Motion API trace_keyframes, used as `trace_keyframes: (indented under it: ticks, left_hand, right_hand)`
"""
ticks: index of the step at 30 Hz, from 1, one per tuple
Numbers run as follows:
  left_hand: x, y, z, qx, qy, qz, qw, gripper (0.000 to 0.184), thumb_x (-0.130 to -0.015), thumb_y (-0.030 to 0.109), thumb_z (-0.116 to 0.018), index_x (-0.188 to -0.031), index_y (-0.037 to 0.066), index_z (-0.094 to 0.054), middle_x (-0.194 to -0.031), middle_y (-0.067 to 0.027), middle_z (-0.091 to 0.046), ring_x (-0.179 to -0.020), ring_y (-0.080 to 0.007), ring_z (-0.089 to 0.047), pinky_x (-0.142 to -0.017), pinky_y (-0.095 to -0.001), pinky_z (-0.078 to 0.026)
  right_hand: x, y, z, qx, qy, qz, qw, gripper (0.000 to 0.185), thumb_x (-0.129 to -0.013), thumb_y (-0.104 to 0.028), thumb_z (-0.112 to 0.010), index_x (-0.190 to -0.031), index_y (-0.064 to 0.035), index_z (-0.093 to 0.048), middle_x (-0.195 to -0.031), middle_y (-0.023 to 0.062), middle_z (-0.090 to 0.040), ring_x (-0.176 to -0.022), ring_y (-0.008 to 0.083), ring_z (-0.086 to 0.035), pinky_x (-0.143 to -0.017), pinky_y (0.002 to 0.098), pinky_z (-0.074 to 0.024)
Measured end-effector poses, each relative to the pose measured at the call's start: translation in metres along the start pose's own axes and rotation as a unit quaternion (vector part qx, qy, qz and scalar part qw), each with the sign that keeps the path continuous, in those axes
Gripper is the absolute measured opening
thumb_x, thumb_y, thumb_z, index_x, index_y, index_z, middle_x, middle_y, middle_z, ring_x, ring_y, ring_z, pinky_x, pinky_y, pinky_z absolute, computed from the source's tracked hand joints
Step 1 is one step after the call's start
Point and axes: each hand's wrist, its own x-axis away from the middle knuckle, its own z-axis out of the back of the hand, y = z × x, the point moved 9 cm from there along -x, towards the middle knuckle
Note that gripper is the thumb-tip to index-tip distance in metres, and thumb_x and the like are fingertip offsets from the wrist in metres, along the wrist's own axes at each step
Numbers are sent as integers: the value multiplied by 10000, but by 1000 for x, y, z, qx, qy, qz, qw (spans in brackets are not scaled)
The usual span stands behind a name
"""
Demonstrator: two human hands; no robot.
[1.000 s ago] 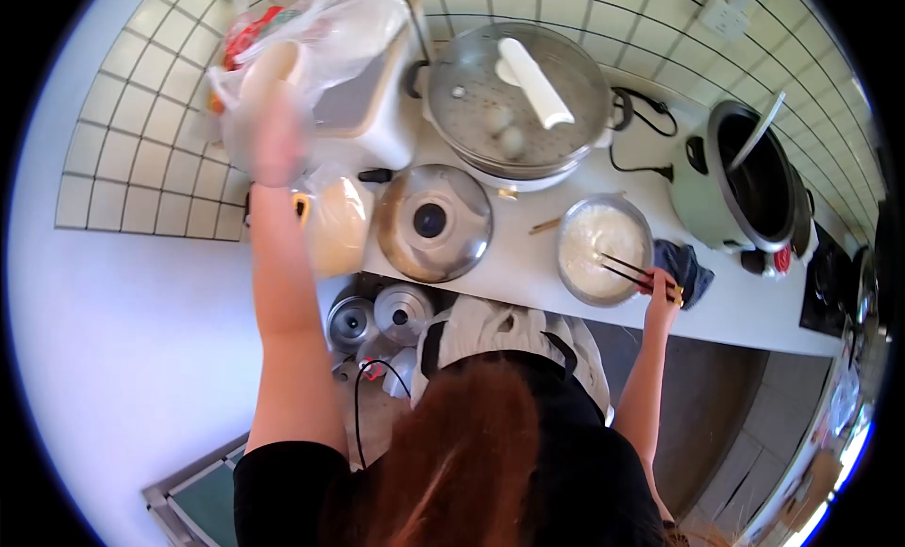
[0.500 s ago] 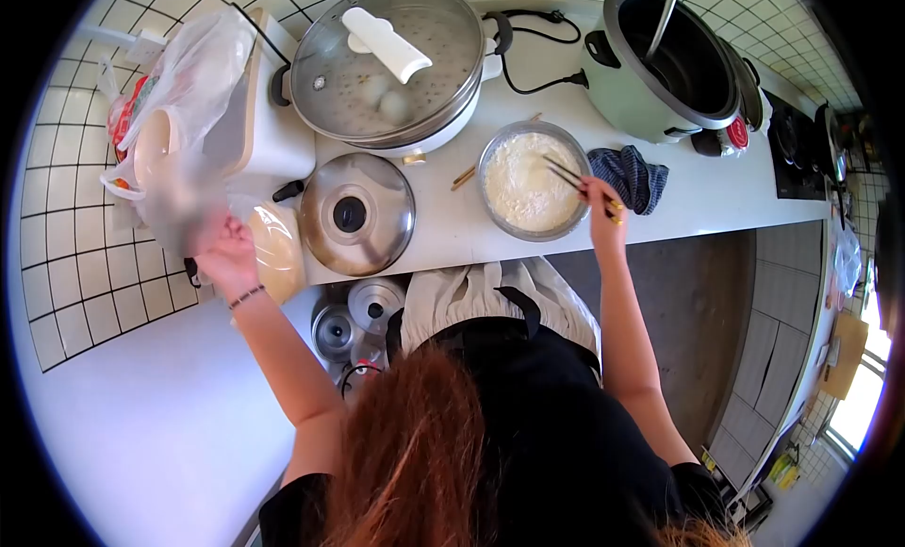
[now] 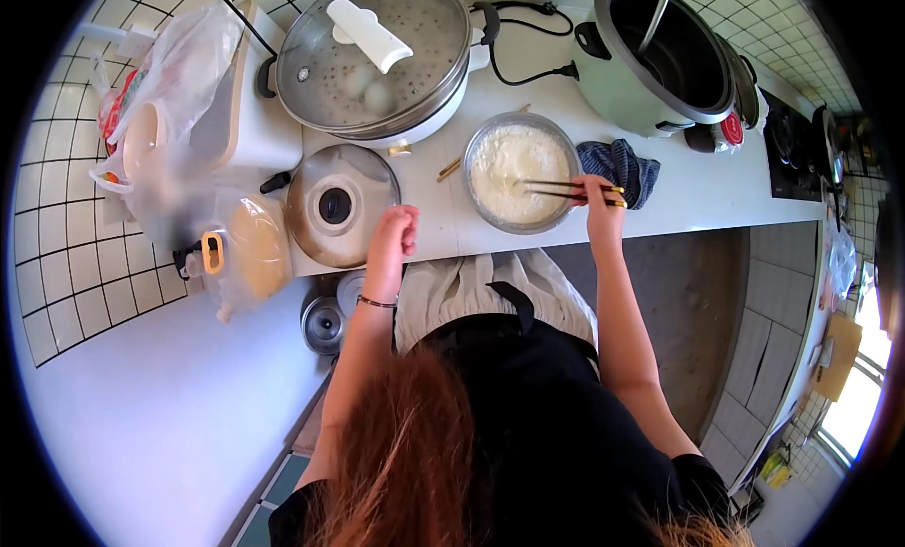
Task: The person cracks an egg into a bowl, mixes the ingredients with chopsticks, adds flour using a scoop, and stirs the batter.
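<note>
A round metal bowl (image 3: 474,200) holds white flour, partly clumped. My right hand (image 3: 600,203) grips dark chopsticks (image 3: 556,188) with gold-coloured ends at the bowl's right edge, their tips in the flour. My left hand (image 3: 395,234) hangs over the counter's front edge, fingers curled together and nothing in them. Just left of it lies a metal lid (image 3: 363,184) with a black knob. Beyond the lid rests a plastic bag (image 3: 259,240) of something pale yellow, beside an orange-yellow handle (image 3: 212,252).
A steamer pot (image 3: 424,57) with a glass lid stands at the back, eggs visible inside. At the right are a green cooker (image 3: 596,90), a dark blue cloth (image 3: 633,173) and a stove (image 3: 787,160). A white bin (image 3: 269,132) and plastic bags (image 3: 203,47) stand left.
My left hand has come away from the bags on the left to the lid's right side, and its fingers have closed. The chopsticks now lie flatter across the bowl. The view has shifted.
</note>
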Motion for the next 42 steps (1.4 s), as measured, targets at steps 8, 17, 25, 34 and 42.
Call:
trace_keyframes:
  ticks: [8, 17, 25, 34, 42]
  left_hand:
    - [-16, -53, -36, -120, -45, 67, 989, 310, -833, 222, -477, -1090, 51, -505, -908, -14, -537, -781, -93, -498, -641, -230, -414]
    - [-24, -79, -51, -31, -9, 90, 995, 459, -843, 264, -499, -1240, 54, -405, -1112, -66, -487, -1009, -185, -494, -797, -332, -420]
    - [-22, -106, -61, 77, -7, 146, 986, 461, -845, 321, -522, -1204, 55, -407, -1129, -92, -486, -1041, -219, -482, -820, -360, -415]
    - [-17, -104, -73, 87, -35, 157, 983, 409, -860, 359, -505, -1154, 84, -432, -1129, -86, -485, -1042, -207, -478, -817, -344, -405]
    - [-21, -105, -70, 98, -35, 163, 981, 404, -864, 373, -489, -1147, 92, -422, -1096, -101, -507, -1039, -221, -490, -830, -350, -404]
  right_hand:
    - [3, 2, 3, -5, -9, -36, 999, 185, -907, -105, -508, -944, 40, -617, -815, 71, -621, -726, 117, -589, -688, 219, -474]
    - [-1, 6, 12, 5, 2, -18, 1000, 187, -905, -110, -508, -939, 41, -613, -804, 62, -617, -699, 110, -585, -658, 210, -467]
    - [3, 7, 2, -27, -29, -46, 998, 192, -908, -118, -507, -906, 39, -616, -797, 62, -613, -712, 105, -581, -646, 218, -491]
    - [-3, -1, 7, -14, -12, -17, 1000, 191, -907, -112, -503, -912, 43, -614, -802, 82, -619, -685, 129, -599, -634, 230, -509]
    - [-14, 10, 16, -60, -25, -12, 998, 206, -913, -128, -488, -899, 30, -618, -758, 85, -626, -624, 142, -602, -615, 235, -508]
